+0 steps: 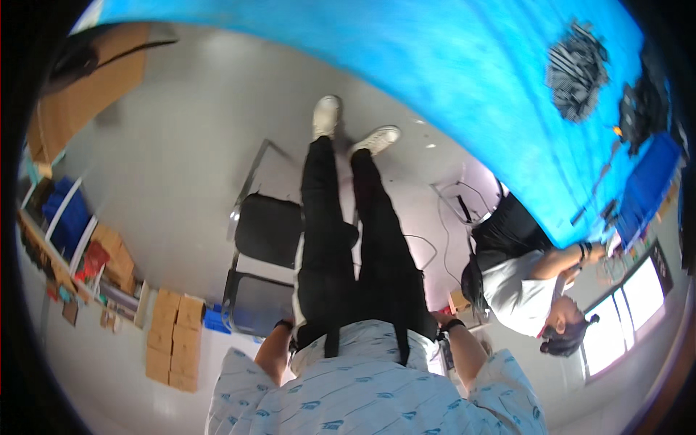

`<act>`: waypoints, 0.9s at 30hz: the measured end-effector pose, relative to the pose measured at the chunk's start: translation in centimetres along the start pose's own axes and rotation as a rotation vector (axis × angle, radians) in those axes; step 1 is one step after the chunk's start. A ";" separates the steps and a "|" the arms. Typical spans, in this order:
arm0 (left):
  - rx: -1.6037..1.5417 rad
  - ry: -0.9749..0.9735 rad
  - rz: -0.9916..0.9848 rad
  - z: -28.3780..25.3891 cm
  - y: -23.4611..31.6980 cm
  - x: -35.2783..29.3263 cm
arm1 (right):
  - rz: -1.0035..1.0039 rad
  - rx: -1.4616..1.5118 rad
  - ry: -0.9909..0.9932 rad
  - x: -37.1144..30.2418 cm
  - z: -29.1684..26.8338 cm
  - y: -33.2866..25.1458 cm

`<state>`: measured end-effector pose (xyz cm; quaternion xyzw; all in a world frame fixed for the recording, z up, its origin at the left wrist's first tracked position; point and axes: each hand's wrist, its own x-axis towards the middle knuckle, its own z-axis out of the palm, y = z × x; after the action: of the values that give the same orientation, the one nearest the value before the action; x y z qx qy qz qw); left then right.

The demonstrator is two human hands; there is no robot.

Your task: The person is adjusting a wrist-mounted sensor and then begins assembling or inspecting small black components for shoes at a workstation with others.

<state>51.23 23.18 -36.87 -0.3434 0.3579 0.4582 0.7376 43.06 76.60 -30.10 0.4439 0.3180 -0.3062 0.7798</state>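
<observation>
My left hand (288, 320) is down at my left hip, beside my black trousers (326, 268), with a dark band round its wrist. On the other side, my right hand (440, 318) rests at the right hip and also has a dark band (454, 324) at the wrist. The fingers of both hands are hidden, so I cannot tell whether they hold anything. Close to my left hand stands a black metal-framed chair (268, 230). My pale shoes (325, 116) are on the grey floor.
A blue-covered table (435, 65) spans the far right, bearing a striped crumpled cloth (577, 70) and a black item (641, 109). At right another person (518, 290) sits by it. Shelves (65, 225) and stacked cardboard boxes (175, 341) line the left. Cables (442, 239) lie on the floor.
</observation>
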 end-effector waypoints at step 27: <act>0.804 0.585 -0.220 -32.2 -0.6 -15.9 | -0.399 -0.717 0.257 14.2 23.9 -16.9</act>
<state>39.77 -10.76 -39.69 -0.1820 0.6594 0.0884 0.7240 44.29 45.60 -39.80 0.1093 0.5786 -0.2631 0.7642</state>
